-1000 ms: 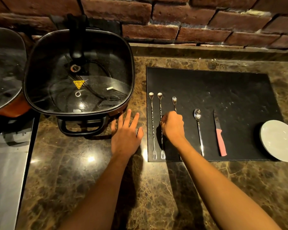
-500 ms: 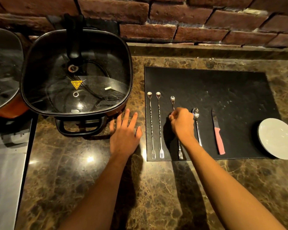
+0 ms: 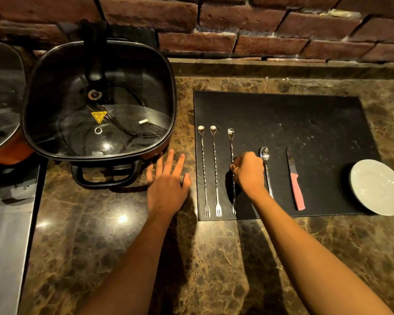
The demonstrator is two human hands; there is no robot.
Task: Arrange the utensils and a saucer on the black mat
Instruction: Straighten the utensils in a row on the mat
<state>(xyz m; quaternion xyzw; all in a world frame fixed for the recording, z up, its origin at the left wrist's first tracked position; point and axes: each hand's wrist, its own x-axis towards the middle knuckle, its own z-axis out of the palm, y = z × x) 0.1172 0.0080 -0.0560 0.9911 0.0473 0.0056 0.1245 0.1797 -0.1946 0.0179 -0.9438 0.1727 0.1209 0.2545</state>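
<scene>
On the marble counter, far left: steel surface strip, then a square electric skillet [image 3: 99, 98] w/ glass lid, black knob, yellow heat sticker; glossy, curved corners. Not part of the job.

Left hand [image 3: 167, 185] lies flat on the stone just left of the mat, fingers spread, holding nothing.

Black mat [image 3: 305, 119]: rectangular, slate-like grain, stitched edge. On it, L to R: two long twisted-stem bar forks [image 3: 210, 171] side by side, spoon bowl at top, tines at near edge. Then a third twisted fork [image 3: 231, 146], set a bit further right than the pair's own gap.

What changed: 1 s ago the right hand was over the second and third stems, close to the pair; half a sec ago it had slid right w/ the third fork; now that fork sits clear of the pair, roughly parallel. Reads as spacing being evened out, likely nearly done for this piece.

Right hand [image 3: 248, 170] is curled, fingertips pinching the third fork's stem mid-length.

Next: short teaspoon [image 3: 265, 164], polished, partly under the wrist. Pink-handled knife [image 3: 295, 180], dark blade pointing away. White saucer [image 3: 377, 186], round, glazed, overhanging the mat's right near corner, so prob needs pulling in.
</scene>
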